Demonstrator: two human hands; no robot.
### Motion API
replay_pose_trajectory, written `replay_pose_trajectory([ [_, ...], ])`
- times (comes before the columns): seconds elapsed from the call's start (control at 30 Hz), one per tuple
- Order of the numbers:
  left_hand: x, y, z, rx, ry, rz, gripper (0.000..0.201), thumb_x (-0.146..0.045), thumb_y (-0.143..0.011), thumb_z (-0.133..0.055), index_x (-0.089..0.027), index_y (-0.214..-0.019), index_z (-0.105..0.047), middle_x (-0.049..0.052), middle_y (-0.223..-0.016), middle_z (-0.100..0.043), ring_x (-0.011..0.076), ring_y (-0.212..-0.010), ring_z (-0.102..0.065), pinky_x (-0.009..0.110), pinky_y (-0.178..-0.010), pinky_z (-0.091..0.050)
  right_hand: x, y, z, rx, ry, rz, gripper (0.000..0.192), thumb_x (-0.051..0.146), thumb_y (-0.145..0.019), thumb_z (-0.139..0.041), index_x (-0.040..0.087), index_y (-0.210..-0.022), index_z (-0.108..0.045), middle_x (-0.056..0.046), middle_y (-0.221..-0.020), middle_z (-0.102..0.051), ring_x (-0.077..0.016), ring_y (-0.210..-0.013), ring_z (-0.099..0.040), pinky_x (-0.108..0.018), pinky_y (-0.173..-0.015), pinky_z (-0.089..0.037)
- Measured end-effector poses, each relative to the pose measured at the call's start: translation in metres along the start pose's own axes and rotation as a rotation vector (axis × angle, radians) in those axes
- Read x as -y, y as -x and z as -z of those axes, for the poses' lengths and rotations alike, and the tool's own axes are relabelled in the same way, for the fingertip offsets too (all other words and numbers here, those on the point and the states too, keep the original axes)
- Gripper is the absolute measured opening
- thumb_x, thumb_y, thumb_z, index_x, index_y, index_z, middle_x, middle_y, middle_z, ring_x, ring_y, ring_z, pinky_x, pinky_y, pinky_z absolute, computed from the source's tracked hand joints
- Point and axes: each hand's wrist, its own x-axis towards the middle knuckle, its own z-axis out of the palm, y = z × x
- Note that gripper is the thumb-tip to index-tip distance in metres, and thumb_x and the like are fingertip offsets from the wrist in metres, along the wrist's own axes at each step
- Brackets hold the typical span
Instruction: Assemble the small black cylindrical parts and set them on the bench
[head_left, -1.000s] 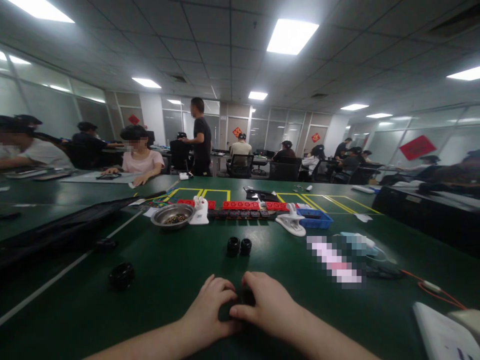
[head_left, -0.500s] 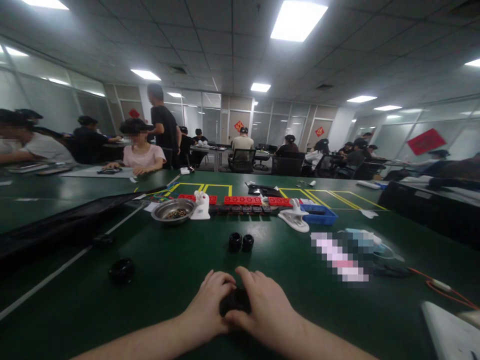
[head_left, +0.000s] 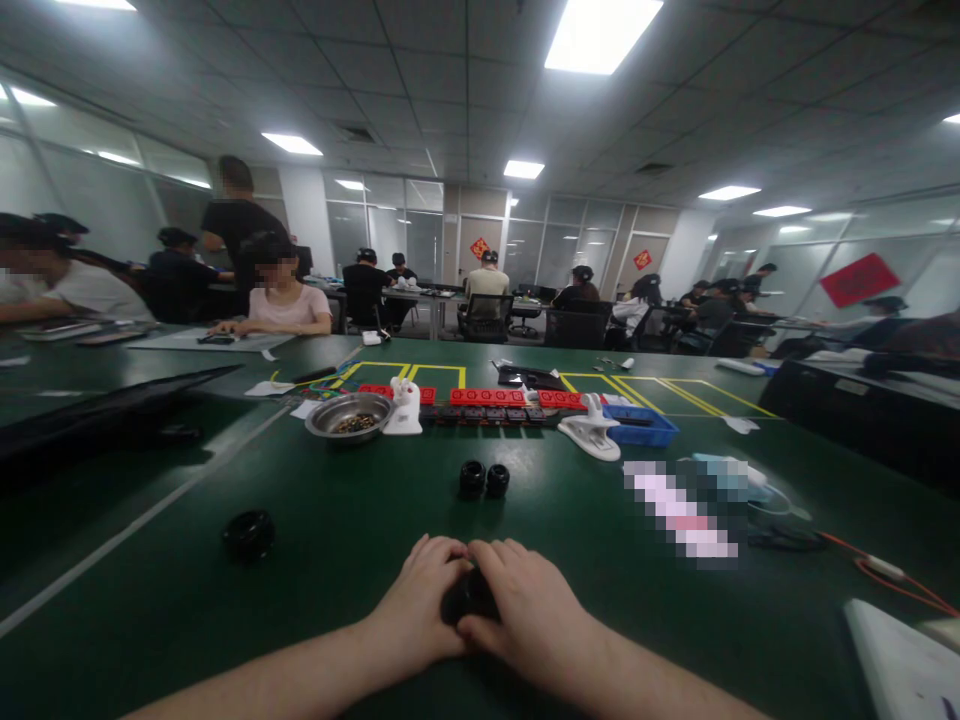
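A small black round part sits low in the middle of the green table, gripped from both sides by my left hand and my right hand. My fingers cover most of it. Two similar black round parts stand side by side a little farther out on the table. Another black ring-shaped part lies alone to the left.
Farther back stand a metal bowl of small bits, a white clamp stand, a row of red blocks, a white clip and a blue tray. A white device lies at right. Several people sit at tables behind.
My hands have closed tighter around the black part. The view tilted slightly, and a person standing in the background walked to the left.
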Motion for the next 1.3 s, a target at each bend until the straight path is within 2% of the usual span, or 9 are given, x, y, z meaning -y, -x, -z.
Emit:
replay_pose_trajectory([
  [0.1, -0.002, 0.0, 0.0, -0.002, -0.003, -0.006, 0.044, -0.032, -0.056, -0.068, -0.024, -0.099, -0.058, 0.005, -0.104, -0.053, 0.0259, -0.101, -0.045, 0.049, -0.099, -0.02, -0.001, 0.002, 0.004, 0.004, -0.068, 0.159, 0.045, 0.013, -0.064, -0.054, 0.017, -0.108, -0.047, -0.007, -0.102, -0.055, -0.0212, -0.093, -0.049, -0.034, -0.083, -0.038],
  [0.17, -0.002, 0.0, 0.001, 0.01, -0.008, -0.01, 0.047, -0.035, -0.056, -0.069, -0.024, -0.101, -0.058, 0.006, -0.107, -0.052, 0.027, -0.103, -0.044, 0.051, -0.099, -0.018, -0.001, 0.005, 0.008, -0.031, -0.116, 0.218, 0.054, 0.016, -0.063, -0.057, 0.018, -0.114, -0.043, -0.006, -0.114, -0.05, -0.0221, -0.104, -0.043, -0.036, -0.093, -0.03],
  [0.3, -0.001, 0.001, 0.003, 0.021, -0.015, -0.01, 0.049, -0.044, -0.059, -0.067, -0.025, -0.103, -0.057, 0.007, -0.112, -0.05, 0.028, -0.107, -0.042, 0.053, -0.1, -0.015, -0.002, 0.005, 0.007, -0.125, -0.122, 0.097, 0.063, 0.039, -0.063, -0.064, 0.017, -0.117, -0.04, -0.009, -0.116, -0.048, -0.025, -0.104, -0.042, -0.039, -0.092, -0.03],
  [0.47, -0.005, 0.002, 0.005, 0.013, -0.011, -0.013, 0.044, -0.042, -0.059, -0.067, -0.025, -0.099, -0.058, 0.006, -0.109, -0.051, 0.0275, -0.106, -0.043, 0.051, -0.1, -0.017, -0.002, 0.0, -0.004, -0.138, -0.07, 0.011, 0.049, 0.041, -0.064, -0.064, 0.017, -0.104, -0.048, -0.008, -0.097, -0.055, -0.024, -0.087, -0.048, -0.037, -0.078, -0.038],
  [0.57, -0.005, 0.001, 0.003, 0.003, -0.008, 0.002, 0.038, -0.034, -0.059, -0.066, -0.025, -0.095, -0.059, 0.004, -0.106, -0.052, 0.0264, -0.104, -0.044, 0.049, -0.1, -0.018, -0.001, 0.0, -0.005, -0.125, -0.064, 0.109, 0.032, 0.024, -0.068, -0.054, 0.017, -0.098, -0.049, -0.007, -0.092, -0.056, -0.022, -0.085, -0.049, -0.039, -0.084, -0.035],
  [0.73, 0.001, 0.0, -0.002, -0.005, -0.001, -0.006, 0.058, -0.029, -0.055, -0.068, -0.026, -0.111, -0.051, 0.004, -0.11, -0.051, 0.0272, -0.105, -0.043, 0.051, -0.1, -0.016, -0.001, 0.005, -0.001, -0.156, -0.19, 0.34, 0.049, 0.012, -0.057, -0.047, 0.018, -0.105, -0.044, -0.006, -0.109, -0.05, -0.0212, -0.105, -0.041, -0.041, -0.101, -0.013],
  [0.87, 0.0, 0.0, 0.002, 0.03, -0.028, -0.023, 0.047, -0.032, -0.058, -0.066, -0.025, -0.104, -0.056, 0.005, -0.112, -0.05, 0.0275, -0.107, -0.042, 0.051, -0.1, -0.016, -0.005, 0.003, -0.005, -0.264, -0.196, 0.224, 0.042, 0.029, -0.065, -0.056, 0.016, -0.104, -0.045, -0.009, -0.103, -0.052, -0.0234, -0.097, -0.044, -0.041, -0.093, -0.027],
  [1.07, -0.006, 0.001, 0.007, 0.025, -0.025, -0.023, 0.042, -0.034, -0.059, -0.066, -0.023, -0.099, -0.057, 0.006, -0.109, -0.051, 0.0272, -0.105, -0.043, 0.05, -0.1, -0.019, -0.009, -0.002, -0.013, -0.226, -0.099, 0.101, 0.04, 0.038, -0.066, -0.06, 0.016, -0.098, -0.049, -0.006, -0.089, -0.055, -0.0212, -0.081, -0.046, -0.037, -0.078, -0.036],
  [1.3, 0.001, -0.001, -0.002, 0.015, -0.024, -0.003, 0.057, -0.026, -0.055, -0.067, -0.024, -0.11, -0.051, 0.005, -0.11, -0.051, 0.0265, -0.106, -0.043, 0.049, -0.101, -0.016, -0.009, 0.003, -0.013, -0.2, -0.157, 0.413, 0.046, 0.019, -0.06, -0.048, 0.018, -0.106, -0.045, -0.007, -0.107, -0.052, -0.0212, -0.103, -0.043, -0.042, -0.101, -0.011],
])
